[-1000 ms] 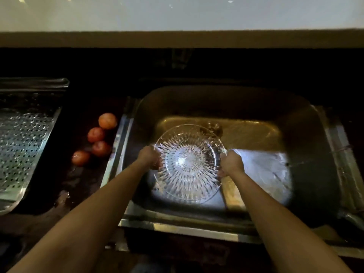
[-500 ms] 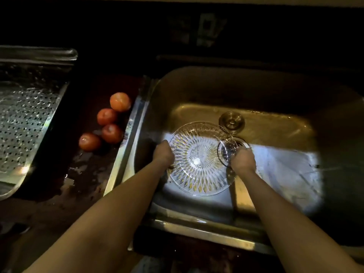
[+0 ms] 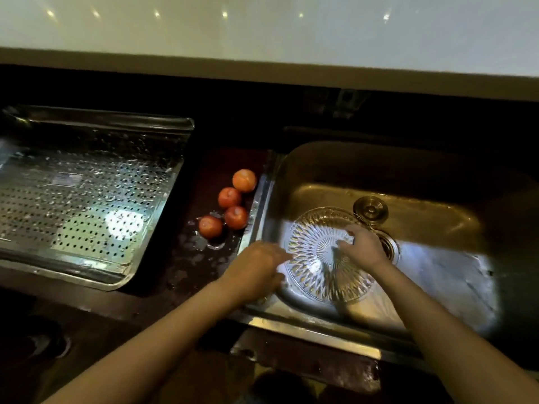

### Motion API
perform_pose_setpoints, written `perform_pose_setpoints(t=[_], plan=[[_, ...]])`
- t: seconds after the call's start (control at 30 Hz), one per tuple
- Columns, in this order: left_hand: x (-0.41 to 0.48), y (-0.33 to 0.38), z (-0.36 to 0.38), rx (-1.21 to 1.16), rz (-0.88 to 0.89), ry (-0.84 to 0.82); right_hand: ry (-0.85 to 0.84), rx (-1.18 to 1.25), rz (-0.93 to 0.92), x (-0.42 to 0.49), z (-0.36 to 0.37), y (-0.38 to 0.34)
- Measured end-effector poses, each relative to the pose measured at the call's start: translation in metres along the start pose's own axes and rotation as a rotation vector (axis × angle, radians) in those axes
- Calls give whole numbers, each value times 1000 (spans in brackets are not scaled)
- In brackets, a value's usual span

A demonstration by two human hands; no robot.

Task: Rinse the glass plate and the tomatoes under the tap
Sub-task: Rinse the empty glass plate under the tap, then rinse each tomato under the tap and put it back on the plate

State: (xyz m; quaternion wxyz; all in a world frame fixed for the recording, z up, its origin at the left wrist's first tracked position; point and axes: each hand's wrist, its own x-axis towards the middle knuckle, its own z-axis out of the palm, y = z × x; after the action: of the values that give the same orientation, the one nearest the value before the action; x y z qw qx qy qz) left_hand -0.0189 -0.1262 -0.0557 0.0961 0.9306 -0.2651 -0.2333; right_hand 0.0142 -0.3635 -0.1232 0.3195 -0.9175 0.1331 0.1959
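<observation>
A cut-glass plate [image 3: 318, 275] lies tilted in the left part of the steel sink [image 3: 309, 323]. My left hand [image 3: 256, 266] holds its left rim, thumb below and fingers above. The fingers of my right hand [image 3: 363, 246] are spread on the plate's inner face near the far edge. Several red tomatoes [image 3: 230, 204] sit in a cluster on the dark wet counter just left of the sink. No tap or stream of water shows.
A perforated steel draining tray [image 3: 87, 199] fills the counter at the left. The sink's drain [image 3: 370, 210] lies just beyond the plate, and a second strainer opening [image 3: 389, 247] sits right of my right hand. A pale wall runs along the back.
My right hand has left the plate's right rim and now lies on its inner face. My left hand still holds the left rim. My view has swung left and up.
</observation>
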Motion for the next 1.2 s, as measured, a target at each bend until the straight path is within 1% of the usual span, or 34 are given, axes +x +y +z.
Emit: perform_pose_setpoints(t=[0.07,0.13,0.2,0.27,0.37,0.53,0.63,0.7,0.77,0.8,0.83,0.9,0.93,0.97,1.0,1.07,1.13,1.2], plan=[[-27,-16,-4,198,129,102,1,46,-169,-11,-1,-35],[-48,-25,-5,342,134,122,-4,31,-320,-19,-3,-69],[-61,-33,-2,401,131,136,-20,11,-442,-24,-2,-101],[-67,-39,1,370,137,186,-38,1,-531,-27,2,-129],[-67,-46,-2,323,151,230,-53,-28,-602,-28,13,-162],[-66,-49,0,298,172,299,38,-63,-634,-22,33,-183],[-67,-51,2,300,164,248,76,8,-646,-19,40,-182],[-70,-57,5,189,157,221,61,47,-662,-21,44,-181],[-76,-61,0,-75,132,216,41,95,-675,-26,44,-179],[-79,-61,-6,-220,105,282,33,121,-676,-28,41,-178],[-80,-60,-15,-329,59,397,28,140,-676,-31,35,-176],[-76,-57,-32,-465,-95,664,30,157,-679,-37,20,-171],[-71,-53,-40,-536,-183,748,35,161,-682,-41,11,-168],[-65,-48,-49,-604,-253,779,40,163,-686,-47,2,-165],[-57,-42,-58,-669,-301,762,47,162,-689,-53,-6,-163],[-40,-27,-74,-801,-319,670,70,151,-686,-66,-24,-159],[-23,-8,-90,-874,-265,606,112,155,-673,-78,-45,-156],[-9,16,-106,-915,-184,576,176,174,-649,-90,-70,-151]])
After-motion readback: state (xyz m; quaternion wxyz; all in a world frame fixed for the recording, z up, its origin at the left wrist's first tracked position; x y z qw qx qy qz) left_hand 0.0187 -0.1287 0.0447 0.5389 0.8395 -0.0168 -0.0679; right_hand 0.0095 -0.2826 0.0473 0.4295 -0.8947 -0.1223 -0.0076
